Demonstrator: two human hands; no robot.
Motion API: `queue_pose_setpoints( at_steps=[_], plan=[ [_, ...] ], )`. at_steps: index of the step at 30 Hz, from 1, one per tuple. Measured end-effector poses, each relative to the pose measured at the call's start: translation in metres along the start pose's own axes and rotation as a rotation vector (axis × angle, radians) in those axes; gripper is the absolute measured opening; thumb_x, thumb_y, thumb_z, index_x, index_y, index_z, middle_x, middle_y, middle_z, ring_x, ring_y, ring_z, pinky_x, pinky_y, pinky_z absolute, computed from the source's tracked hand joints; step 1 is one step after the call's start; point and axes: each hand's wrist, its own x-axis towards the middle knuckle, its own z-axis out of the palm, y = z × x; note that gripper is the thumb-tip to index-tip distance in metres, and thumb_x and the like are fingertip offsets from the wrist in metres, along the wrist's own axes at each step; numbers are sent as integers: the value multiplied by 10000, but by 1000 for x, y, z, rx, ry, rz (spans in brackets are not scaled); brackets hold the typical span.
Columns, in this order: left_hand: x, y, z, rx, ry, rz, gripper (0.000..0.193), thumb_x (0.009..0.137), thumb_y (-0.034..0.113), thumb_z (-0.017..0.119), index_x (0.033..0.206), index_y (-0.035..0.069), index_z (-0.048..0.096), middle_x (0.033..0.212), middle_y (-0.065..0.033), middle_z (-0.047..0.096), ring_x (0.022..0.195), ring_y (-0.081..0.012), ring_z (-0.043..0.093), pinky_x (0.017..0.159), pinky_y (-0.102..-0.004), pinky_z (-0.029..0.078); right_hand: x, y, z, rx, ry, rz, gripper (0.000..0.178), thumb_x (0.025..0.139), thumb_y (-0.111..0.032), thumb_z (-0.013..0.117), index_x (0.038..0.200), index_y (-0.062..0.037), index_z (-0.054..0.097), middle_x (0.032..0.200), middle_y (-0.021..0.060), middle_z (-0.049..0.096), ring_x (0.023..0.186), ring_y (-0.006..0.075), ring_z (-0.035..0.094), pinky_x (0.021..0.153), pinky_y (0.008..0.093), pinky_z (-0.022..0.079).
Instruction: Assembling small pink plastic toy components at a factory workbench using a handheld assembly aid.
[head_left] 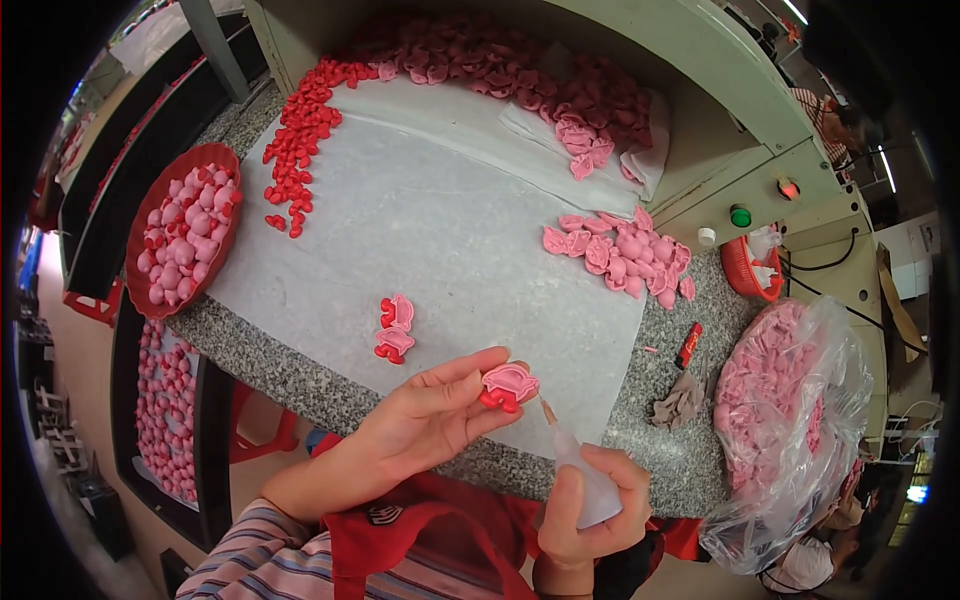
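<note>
My left hand (425, 410) pinches a small moulded piece (510, 382), pink and hollow with a red part at its lower edge. In my right hand (600, 515) is a translucent squeeze bottle (595, 492), tilted up to the left. Its thin needle tip (547, 410) points at the right side of the piece, very near it; whether they touch I cannot tell. Left of my hands, two similar pink-and-red pieces (397, 330) lie close together on a white paper sheet (430, 220).
Loose red parts (300, 140) lie far left, pink shells (625, 255) far right. A red bowl (233, 165) of pink pieces stands at left. To the right are a red tube (689, 345), a crumpled rag (679, 402), a red basket (738, 272) and a plastic bag (840, 370) of pink shells.
</note>
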Motion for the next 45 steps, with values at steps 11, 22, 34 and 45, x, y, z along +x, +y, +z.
queue_pose_setpoints(
  at_steps=[11, 22, 34, 45],
  plan=[
    [-1, 0, -3, 4, 0, 36, 333, 885, 94, 478, 1205, 5, 462, 1177, -122, 517, 1115, -225, 488, 979, -360, 392, 1, 0, 4, 15, -13, 7, 194, 695, -88, 611, 834, 37, 559, 720, 113, 583, 587, 158, 553, 539, 248, 442],
    [-2, 0, -1, 41, 31, 81, 325, 879, 81, 485, 1194, -1, 474, 1174, -116, 519, 1111, -219, 490, 962, -353, 404, 7, 1, 3, -17, -79, -180, 246, 630, -15, 656, 854, 16, 559, 702, 78, 609, 463, 174, 527, 417, 252, 420],
    [-2, 2, 1, 33, 50, 59, 376, 881, 121, 497, 1231, 0, 426, 1145, -121, 531, 1103, -220, 492, 962, -352, 398, -1, -10, 3, -20, -58, 2, 197, 650, -94, 619, 805, 17, 571, 705, 111, 599, 581, 202, 569, 556, 276, 458],
    [-3, -1, 0, 28, 36, 70, 365, 882, 107, 492, 1225, -5, 431, 1134, -126, 534, 1105, -228, 490, 953, -344, 407, 1, -2, 6, 30, -94, -219, 260, 619, -16, 667, 852, 25, 559, 718, 72, 602, 456, 167, 512, 410, 249, 412]
  ],
)
